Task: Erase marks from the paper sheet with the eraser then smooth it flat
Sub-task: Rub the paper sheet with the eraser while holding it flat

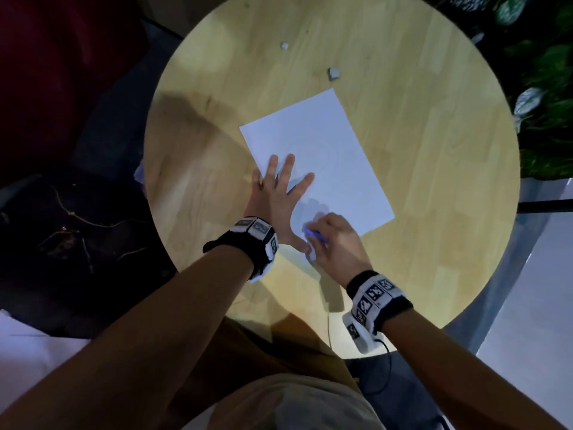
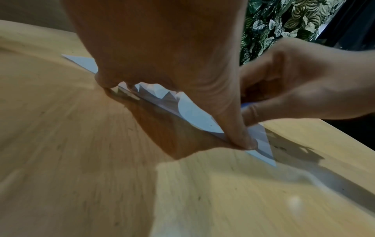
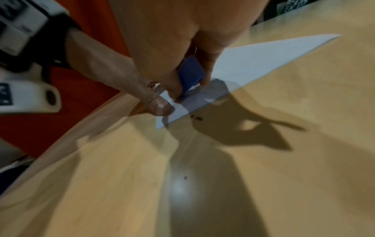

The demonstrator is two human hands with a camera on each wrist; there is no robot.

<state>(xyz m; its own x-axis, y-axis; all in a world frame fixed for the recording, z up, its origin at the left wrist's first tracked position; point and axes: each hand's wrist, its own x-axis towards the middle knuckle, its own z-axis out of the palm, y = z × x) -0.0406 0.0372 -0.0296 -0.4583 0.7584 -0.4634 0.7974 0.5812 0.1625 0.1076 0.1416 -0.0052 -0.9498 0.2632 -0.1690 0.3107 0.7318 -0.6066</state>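
The paper sheet (image 1: pixel 322 169) lies flat on the round wooden desk (image 1: pixel 418 150), turned at a slant, its near corner toward the person; faint pencil marks (image 1: pixel 313 150) show near its middle, too pale to read. The left hand (image 1: pixel 279 197) lies palm down and spread wide across the sheet's left edge; its straight fingers (image 1: pixel 290 167) rest on the paper while the outer side of the hand sits on the bare wood; the thumb (image 2: pixel 237 131) stretches back along the edge and presses the paper down near the close corner; the left forearm reaches in from the lower left, the wrist low over the desk. The right hand (image 1: pixel 335 240) comes in from the lower right, knuckles up and fingers curled, and holds a blue eraser (image 3: pixel 190 72) pinched between thumb and fingers; in the right wrist view the eraser stands tilted with its lower end touching the sheet just beside the left thumb tip, close to the near corner. The two hands are almost touching there. A few dark crumbs (image 3: pixel 196 117) lie on the wood just off the paper's edge; two small pale scraps (image 1: pixel 334 73) sit on the far part of the desk, well apart from the sheet; leafy patterned greenery (image 2: pixel 284 20) shows beyond the desk's right rim.
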